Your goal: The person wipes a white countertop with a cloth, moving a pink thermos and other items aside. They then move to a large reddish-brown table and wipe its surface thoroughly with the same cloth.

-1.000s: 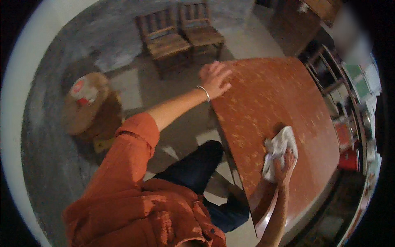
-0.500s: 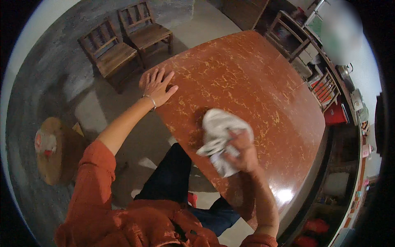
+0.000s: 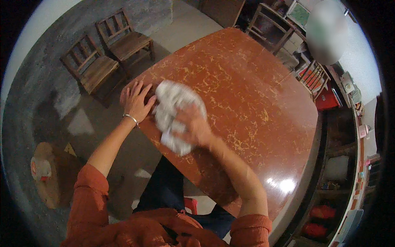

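A crumpled white-grey cloth [image 3: 170, 99] lies on the reddish-brown, yellow-veined tabletop [image 3: 242, 99], close to its left corner. My right hand [image 3: 193, 124] presses down on the cloth and grips it, its fingers somewhat smeared by motion. Palm down at that same corner rests my left hand [image 3: 139, 101], fingers spread and holding nothing, a bangle round the wrist. The cloth's edge comes right up beside the left hand's thumb side; I cannot tell whether they touch.
Two wooden chairs [image 3: 98, 72] stand beyond the table's left corner. At far left is a round brown stool-like thing [image 3: 53, 175] with a pale packet on it. Another slatted chair [image 3: 314, 80] and dark shelving [image 3: 335, 164] line the right side.
My right hand has swept the cloth left and away from me, up beside my left hand. The left hand stays at the table corner; the whole view has shifted slightly.
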A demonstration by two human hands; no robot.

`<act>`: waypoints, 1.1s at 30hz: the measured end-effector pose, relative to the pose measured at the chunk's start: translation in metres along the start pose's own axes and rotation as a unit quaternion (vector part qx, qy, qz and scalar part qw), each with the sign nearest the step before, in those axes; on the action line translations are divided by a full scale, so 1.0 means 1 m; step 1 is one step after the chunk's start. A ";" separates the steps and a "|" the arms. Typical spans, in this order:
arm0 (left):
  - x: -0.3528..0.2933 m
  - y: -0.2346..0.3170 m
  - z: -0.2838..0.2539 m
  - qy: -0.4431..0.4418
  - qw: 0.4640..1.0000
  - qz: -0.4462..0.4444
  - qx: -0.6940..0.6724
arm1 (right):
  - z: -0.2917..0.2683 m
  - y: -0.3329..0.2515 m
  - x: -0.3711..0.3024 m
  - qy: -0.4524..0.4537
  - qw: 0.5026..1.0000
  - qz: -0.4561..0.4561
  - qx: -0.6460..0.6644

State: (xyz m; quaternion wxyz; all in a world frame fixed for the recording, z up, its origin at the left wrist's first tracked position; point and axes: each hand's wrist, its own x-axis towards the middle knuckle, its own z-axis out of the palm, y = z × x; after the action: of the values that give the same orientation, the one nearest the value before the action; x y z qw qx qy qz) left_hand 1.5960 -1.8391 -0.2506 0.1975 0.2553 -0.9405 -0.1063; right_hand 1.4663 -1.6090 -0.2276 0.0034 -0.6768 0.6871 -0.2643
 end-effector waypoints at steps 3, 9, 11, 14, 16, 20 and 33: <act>0.001 0.004 0.001 -0.002 1.000 0.013 -0.004 | -0.027 -0.035 -0.051 -0.090 0.993 -0.045 0.065; -0.002 0.005 -0.008 0.017 0.999 0.004 -0.044 | -0.077 0.077 -0.090 0.108 0.970 0.203 -0.077; 0.002 0.007 -0.006 0.015 0.998 0.009 -0.061 | -0.087 0.128 -0.083 0.145 0.912 0.342 -0.177; 0.003 0.009 0.001 0.029 0.997 0.019 -0.065 | -0.071 0.145 -0.037 0.201 0.907 0.314 -0.196; 0.002 0.004 -0.001 0.033 0.998 0.015 -0.056 | -0.041 0.120 0.008 0.202 0.960 0.174 -0.082; 0.000 -0.006 0.000 0.040 0.998 0.007 -0.044 | 0.000 0.026 0.016 0.058 0.997 -0.033 -0.027; 0.003 0.006 -0.004 0.032 0.999 0.003 -0.026 | -0.035 0.183 0.071 0.145 0.923 0.323 -0.151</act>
State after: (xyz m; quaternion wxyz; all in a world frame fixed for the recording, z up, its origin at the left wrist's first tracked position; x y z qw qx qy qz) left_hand 1.5926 -1.8357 -0.2438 0.2345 0.2507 -0.9313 -0.1220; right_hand 1.2774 -1.6733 -0.2397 -0.1130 -0.3651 0.8931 -0.2373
